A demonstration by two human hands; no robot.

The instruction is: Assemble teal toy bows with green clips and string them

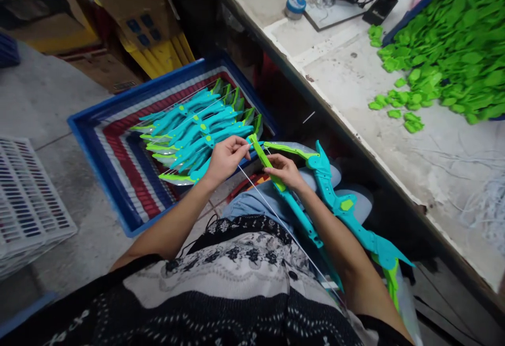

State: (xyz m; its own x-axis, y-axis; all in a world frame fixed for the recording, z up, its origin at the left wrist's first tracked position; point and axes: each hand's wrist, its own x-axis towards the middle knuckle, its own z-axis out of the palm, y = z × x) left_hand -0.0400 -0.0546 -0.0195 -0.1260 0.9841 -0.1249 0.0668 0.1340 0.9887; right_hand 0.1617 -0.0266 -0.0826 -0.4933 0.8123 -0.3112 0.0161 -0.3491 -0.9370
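Observation:
A turquoise and green toy bow [329,188] lies across my lap, its clear-edged green limbs at both ends. My right hand [284,171] is closed around the green end piece [263,158] of the bow's turquoise shaft [300,212]. At the tip of that piece, my left hand [228,161] pinches with thumb and fingers. A white string [272,209] runs from beneath the left fingers down past my shirt to the lower right. The fingers partly hide the exact spot where the string meets the tip.
On my left, a blue tray [130,225] lined with striped cloth holds several similar toy bows [201,125]. The workbench [335,88] at right carries a heap of green plastic parts [453,67], a blue-lidded jar [295,7] and white strings [487,209]. A white crate [33,193] stands far left.

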